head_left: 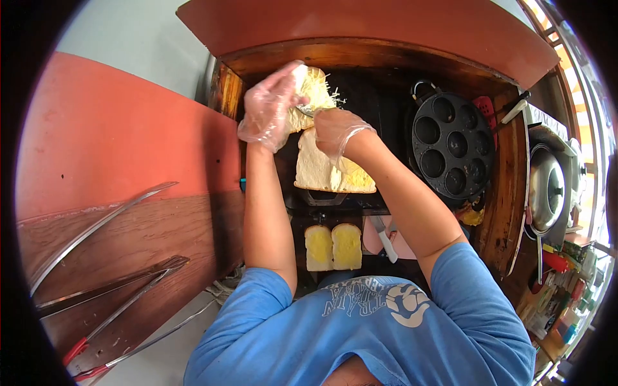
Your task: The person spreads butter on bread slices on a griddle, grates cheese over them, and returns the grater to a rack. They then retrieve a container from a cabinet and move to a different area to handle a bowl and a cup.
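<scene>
Both my hands wear clear plastic gloves. My left hand (pixel 270 106) is at the left edge of a bread slice piled with shredded pale topping (pixel 315 90), its fingers apart. Close beside it, my right hand (pixel 335 132) is closed around a metal utensil, whose end reaches into the shreds; its handle is hidden in the hand. Below my hands a large bread slice (pixel 313 162) lies on the dark griddle, with yellow and white topping on its right part. Nearer my body, two slices with yellow spread (pixel 333 247) lie side by side.
A knife (pixel 386 243) rests on a pink surface beside the two slices. On the right stands a black pan with round hollows (pixel 456 144), near a red slotted spatula (pixel 486 110). Farther right is a lidded pot (pixel 546 188). A red board (pixel 129 138) stands at the left.
</scene>
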